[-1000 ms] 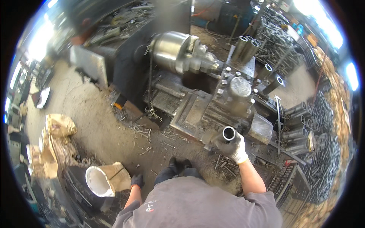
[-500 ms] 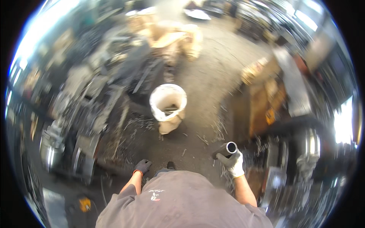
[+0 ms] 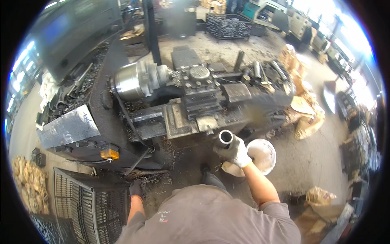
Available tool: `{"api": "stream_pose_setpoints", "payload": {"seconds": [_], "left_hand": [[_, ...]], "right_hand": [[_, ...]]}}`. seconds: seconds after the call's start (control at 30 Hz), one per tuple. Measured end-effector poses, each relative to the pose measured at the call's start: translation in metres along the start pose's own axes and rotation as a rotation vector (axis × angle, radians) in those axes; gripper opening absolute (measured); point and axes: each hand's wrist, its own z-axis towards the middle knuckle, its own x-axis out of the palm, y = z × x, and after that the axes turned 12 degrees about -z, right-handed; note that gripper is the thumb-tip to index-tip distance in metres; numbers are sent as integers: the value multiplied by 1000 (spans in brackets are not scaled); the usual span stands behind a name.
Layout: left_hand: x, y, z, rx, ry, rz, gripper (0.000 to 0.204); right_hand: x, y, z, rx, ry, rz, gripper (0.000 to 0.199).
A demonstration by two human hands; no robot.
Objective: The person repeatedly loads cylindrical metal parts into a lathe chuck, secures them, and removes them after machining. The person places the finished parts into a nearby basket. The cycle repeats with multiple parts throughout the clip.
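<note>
A short metal tube (image 3: 219, 143), its round open end facing up, is gripped in my right hand (image 3: 239, 154). That hand wears a pale, smudged work glove and is closed round the tube's side. It is in front of the lathe's bed, above and left of a white bucket (image 3: 264, 152). My left hand (image 3: 137, 188), in a dark glove with an orange band at the wrist, hangs low by a slatted metal crate (image 3: 77, 195). Its fingers blend into the dark background, so their pose is unclear.
Ahead stands a lathe with a shiny chuck (image 3: 132, 81), a tool post (image 3: 199, 73) and loose tubes (image 3: 257, 70) on its right end. An orange switch box (image 3: 109, 154) juts from its front. Brown sacks (image 3: 306, 118) lie at right. Metal shavings litter the floor.
My body has turned left, so the lathe now lies ahead and the bucket has shifted rightward in view. The tube stays in my right hand, which is now before the lathe.
</note>
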Motion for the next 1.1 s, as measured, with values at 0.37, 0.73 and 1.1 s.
{"api": "stream_pose_setpoints", "payload": {"seconds": [0.37,0.73,1.1], "left_hand": [[54,-186,-69,609,-902,258,55],[62,-161,-13,580,-440,-649,30],[163,-118,-87,227,-378,-436,24]], "right_hand": [[39,-59,172,-237,411,-265,77],[-10,60,366,-1151,282,-36,41],[170,50,511,-889,1209,-270,31]]}}
